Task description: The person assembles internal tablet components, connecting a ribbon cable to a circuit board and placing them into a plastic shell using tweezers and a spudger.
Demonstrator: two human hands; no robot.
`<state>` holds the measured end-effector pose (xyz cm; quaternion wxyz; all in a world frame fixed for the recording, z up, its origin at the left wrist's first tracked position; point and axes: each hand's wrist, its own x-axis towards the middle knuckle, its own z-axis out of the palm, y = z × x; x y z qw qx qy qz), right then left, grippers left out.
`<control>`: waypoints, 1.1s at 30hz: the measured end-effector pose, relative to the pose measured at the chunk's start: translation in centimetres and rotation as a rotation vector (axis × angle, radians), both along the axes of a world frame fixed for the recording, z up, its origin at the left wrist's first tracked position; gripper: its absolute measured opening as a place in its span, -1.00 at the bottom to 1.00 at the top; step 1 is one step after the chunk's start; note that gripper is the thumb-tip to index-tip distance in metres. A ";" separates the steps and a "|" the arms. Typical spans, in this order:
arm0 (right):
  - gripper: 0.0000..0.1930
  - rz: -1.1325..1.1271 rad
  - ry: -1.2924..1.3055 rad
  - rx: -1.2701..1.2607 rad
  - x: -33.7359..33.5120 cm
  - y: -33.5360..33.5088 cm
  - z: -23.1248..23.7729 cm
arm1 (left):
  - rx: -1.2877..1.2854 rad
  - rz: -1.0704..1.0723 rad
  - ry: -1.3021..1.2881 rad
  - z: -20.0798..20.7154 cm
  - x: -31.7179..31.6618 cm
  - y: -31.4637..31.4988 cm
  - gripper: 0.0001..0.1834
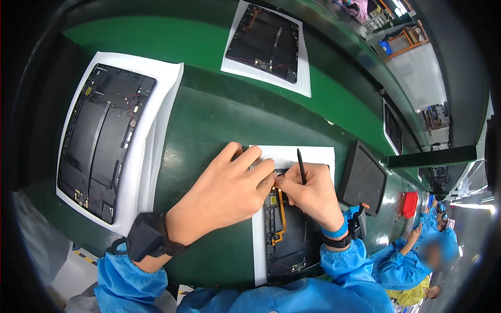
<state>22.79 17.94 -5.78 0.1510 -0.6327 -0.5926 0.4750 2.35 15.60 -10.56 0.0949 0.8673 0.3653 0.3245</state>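
Observation:
An opened black tablet housing lies on a white foam sheet right in front of me. An orange flex cable runs along its left side. My left hand reaches over the housing's upper end, its thumb and fingers bent together there; anything between them is hidden. Closed around a thin black pen-shaped tool, my right hand leans over the same end. The tool's upper end points up and away, and its lower end is covered by the fingers. Both hands' fingertips nearly meet near the cable's top.
Another opened housing lies on white sheets at the left. Farther off, a third housing rests on the green bench. A black tray and red bin stand right. Co-workers in blue sit beyond.

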 end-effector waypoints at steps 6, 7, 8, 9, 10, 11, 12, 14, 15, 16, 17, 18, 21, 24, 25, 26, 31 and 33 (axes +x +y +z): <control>-0.66 -0.049 -0.165 0.064 1.5 -4.5 1.8 | 0.075 -0.042 0.293 1.9 1.5 -2.0 -0.77; -0.66 -0.010 -0.175 0.027 2.2 -5.2 1.8 | 0.083 -0.026 0.292 1.9 1.5 -1.9 -0.76; -0.66 0.030 -0.182 -0.011 2.6 -5.6 1.7 | 0.090 -0.009 0.292 1.8 1.5 -1.8 -0.75; -0.65 0.022 -0.141 -0.102 2.6 -6.0 2.0 | 0.093 0.023 0.213 1.1 1.4 -1.9 -0.68; -0.67 0.048 -0.156 -0.114 2.9 -6.4 1.6 | 0.102 0.007 0.221 0.4 1.3 -1.7 -0.68; -0.70 0.039 -0.099 -0.161 2.9 -6.6 1.6 | 0.071 0.010 0.139 -0.3 1.2 -1.5 -0.66; -0.73 0.031 -0.039 -0.207 2.9 -6.8 1.6 | 0.038 0.014 0.060 -0.5 1.1 -1.4 -0.63; -0.75 0.005 0.004 -0.192 2.8 -7.1 1.5 | 0.016 0.027 -0.014 0.3 0.9 -1.1 -0.57; -0.76 -0.009 0.031 -0.181 2.8 -7.3 1.3 | 0.001 -0.021 -0.044 0.7 0.5 -1.0 -0.55; -0.76 -0.019 0.047 -0.180 3.0 -7.3 1.1 | -0.017 -0.065 -0.073 1.0 0.2 -1.0 -0.53; -0.76 -0.020 0.117 -0.171 3.2 -7.4 0.8 | -0.018 -0.077 -0.060 1.0 0.1 -1.0 -0.53; -0.75 -0.021 0.186 -0.161 3.4 -7.6 0.6 | -0.035 -0.097 -0.028 0.8 0.1 -1.1 -0.51; -0.71 -0.081 0.275 -0.214 3.5 -8.1 0.2 | -0.045 -0.112 0.038 1.1 0.3 -1.0 -0.52; -0.66 -0.154 0.286 -0.228 3.0 -8.3 0.3 | -0.006 -0.092 0.119 1.4 0.7 -1.0 -0.55; -0.65 -0.192 0.269 -0.175 2.9 -8.7 0.0 | 0.036 -0.060 0.173 1.7 1.0 -1.3 -0.57; -0.64 -0.230 0.250 -0.123 2.6 -8.9 -0.3 | 0.028 -0.067 0.186 1.9 1.3 -1.9 -0.57; -0.66 -0.273 0.142 -0.047 1.6 -9.6 -0.5 | 0.051 -0.005 0.289 1.7 1.5 -2.2 -0.60; -0.66 -0.287 0.121 -0.047 1.8 -9.7 -0.4 | -0.006 -0.032 0.233 1.5 1.0 -1.3 -0.51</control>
